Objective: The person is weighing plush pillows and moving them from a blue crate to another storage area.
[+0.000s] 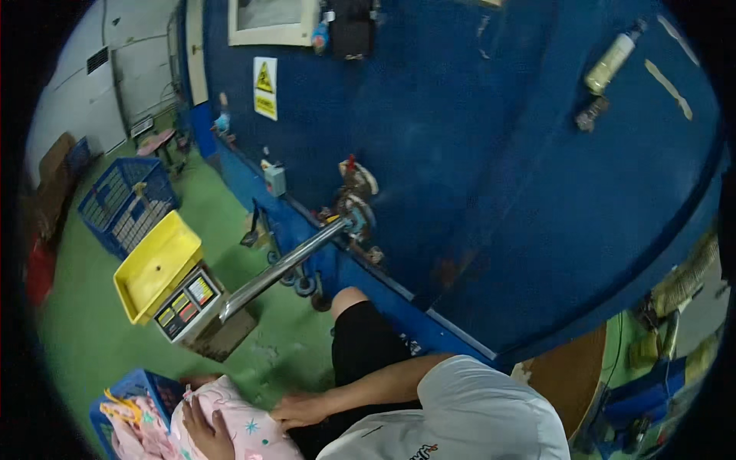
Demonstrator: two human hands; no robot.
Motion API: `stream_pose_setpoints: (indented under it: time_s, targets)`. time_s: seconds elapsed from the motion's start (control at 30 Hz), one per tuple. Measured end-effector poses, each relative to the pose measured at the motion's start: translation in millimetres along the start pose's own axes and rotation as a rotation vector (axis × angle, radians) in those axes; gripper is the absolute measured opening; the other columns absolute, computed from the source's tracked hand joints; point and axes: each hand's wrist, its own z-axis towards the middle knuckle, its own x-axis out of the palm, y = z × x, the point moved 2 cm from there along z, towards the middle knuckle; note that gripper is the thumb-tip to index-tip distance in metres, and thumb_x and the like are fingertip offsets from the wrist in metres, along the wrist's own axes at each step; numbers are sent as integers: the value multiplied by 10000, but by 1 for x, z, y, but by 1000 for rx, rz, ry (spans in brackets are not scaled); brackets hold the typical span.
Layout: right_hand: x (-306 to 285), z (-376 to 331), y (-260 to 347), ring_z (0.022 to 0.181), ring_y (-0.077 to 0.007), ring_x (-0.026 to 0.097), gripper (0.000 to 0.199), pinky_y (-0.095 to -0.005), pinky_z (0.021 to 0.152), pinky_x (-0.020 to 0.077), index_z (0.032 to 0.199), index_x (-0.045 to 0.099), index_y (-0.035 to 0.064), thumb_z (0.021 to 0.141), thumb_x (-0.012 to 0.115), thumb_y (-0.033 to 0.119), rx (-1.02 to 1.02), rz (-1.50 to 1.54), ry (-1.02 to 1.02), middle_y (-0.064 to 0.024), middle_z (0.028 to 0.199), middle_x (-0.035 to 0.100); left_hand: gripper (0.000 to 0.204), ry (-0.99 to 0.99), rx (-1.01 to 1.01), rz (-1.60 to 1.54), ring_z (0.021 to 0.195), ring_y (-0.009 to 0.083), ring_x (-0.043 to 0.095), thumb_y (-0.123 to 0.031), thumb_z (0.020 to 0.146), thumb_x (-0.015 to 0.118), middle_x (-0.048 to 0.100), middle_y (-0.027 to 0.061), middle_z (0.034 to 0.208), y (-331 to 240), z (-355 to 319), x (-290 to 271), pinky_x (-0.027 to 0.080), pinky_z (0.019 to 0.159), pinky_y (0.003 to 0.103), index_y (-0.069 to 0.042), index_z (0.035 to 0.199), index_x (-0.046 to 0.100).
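While a pink printed bundle (244, 428) sits lower left in the frame, the left hand (208, 434) lies spread on it, unclosed; the right hand (300, 410) curls at its right edge, whether gripping I cannot tell. Light, even pressure should steady such soft fabric. Beside it, a blue basket (165, 392) holds pink cloth (136, 433) and a yellow-orange strip (124, 406).

Through the head camera I saw the left hand (205, 432) spread over a pink printed bundle (239, 410) by the blue basket's (162, 389) right rim, the right hand (300, 410) touching the bundle's right edge; beyond, a scale (186, 305) bore a yellow tray (149, 285).
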Motion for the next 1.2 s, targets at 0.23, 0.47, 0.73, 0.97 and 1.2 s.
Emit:
stream_pose_setpoints:
  time_s: [0.23, 0.47, 0.73, 0.97, 1.2]
  targets:
    - [31, -4, 11, 475, -154, 338, 267, -339, 464, 294, 927, 529, 113, 989, 630, 353, 559, 715, -262, 2, 623, 429, 534, -210, 221, 36, 1215, 415, 569, -356, 978, 585, 609, 247, 1326, 15, 8, 26, 428, 1059, 440, 14, 1362, 567]
    - [44, -8, 13, 416, -56, 192, 277, -255, 384, 120, 936, 524, 182, 1000, 594, 443, 826, 1605, -297, 67, 591, 378, 535, -375, 383, -33, 1199, 431, 572, -367, 989, 565, 613, 259, 1308, 58, 14, 51, 429, 1053, 442, 26, 1352, 568]
    - [39, -8, 15, 500, -165, 345, 258, -355, 475, 292, 878, 532, 130, 1002, 537, 357, 537, 684, -307, -8, 615, 417, 537, -352, 435, -25, 1167, 433, 586, -382, 993, 552, 626, 260, 1282, 54, 16, 48, 443, 1031, 437, 28, 1340, 574]
    - [34, -10, 23, 582, -238, 420, 279, -442, 625, 385, 716, 487, 49, 944, 502, 210, 192, 99, -445, -95, 607, 446, 532, -323, 509, -171, 1106, 441, 611, -390, 998, 542, 636, 269, 1247, 107, 39, 82, 457, 1009, 431, 28, 1326, 579]
    - [14, -18, 51, 703, -254, 448, 296, -448, 701, 389, 770, 482, 50, 979, 477, 259, 202, 128, -401, -114, 745, 502, 527, -327, 505, -241, 1149, 433, 586, -363, 990, 553, 597, 266, 1295, 77, 58, 69, 445, 1027, 433, 24, 1348, 562]
